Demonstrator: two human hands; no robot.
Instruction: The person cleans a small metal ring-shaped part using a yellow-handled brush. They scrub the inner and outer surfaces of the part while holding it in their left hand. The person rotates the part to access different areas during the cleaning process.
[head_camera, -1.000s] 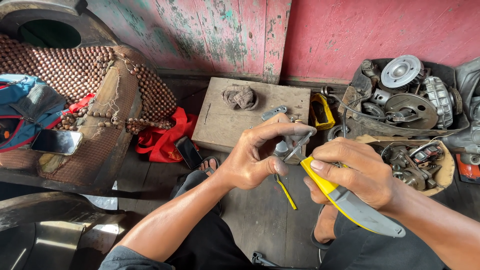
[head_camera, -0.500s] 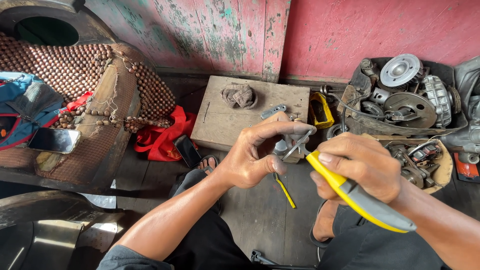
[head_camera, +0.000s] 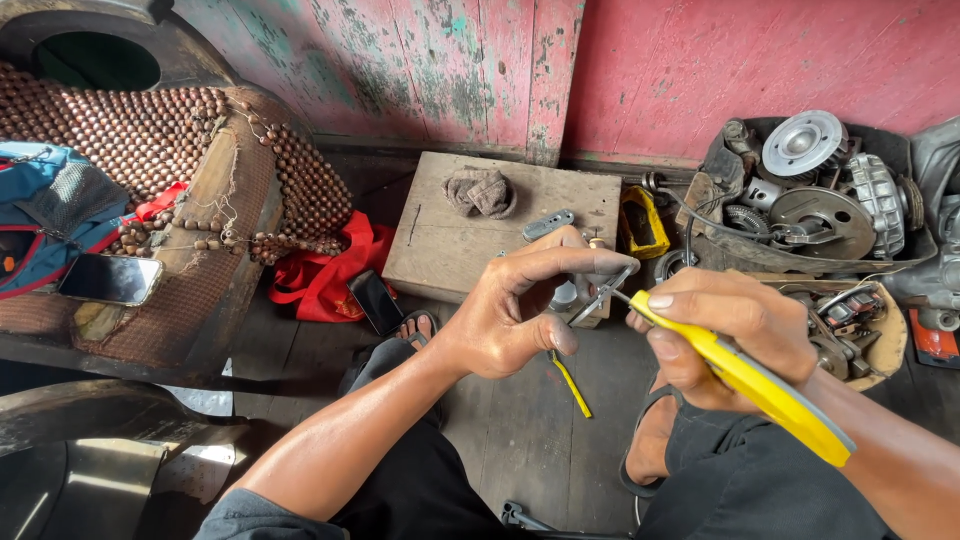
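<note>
Yellow-handled pliers (head_camera: 745, 375), gripped in the right hand (head_camera: 735, 335), have been swung lower since a second ago, tips kept on the small metal part (head_camera: 600, 290) pinched by the left hand (head_camera: 510, 315) above the wooden box (head_camera: 470, 235).

The pliers (head_camera: 745, 378) have yellow handles with a grey inner face and a slim metal nose; they lie slanted, handles toward the lower right and nose toward the upper left, gripped around the handles. The nose meets a small metal part (head_camera: 597, 292), thin and grey, pinched between a thumb and forefinger above the floor. A short yellow wire (head_camera: 571, 381) hangs down from beneath the same pinch, slanting toward the lower right.
</note>
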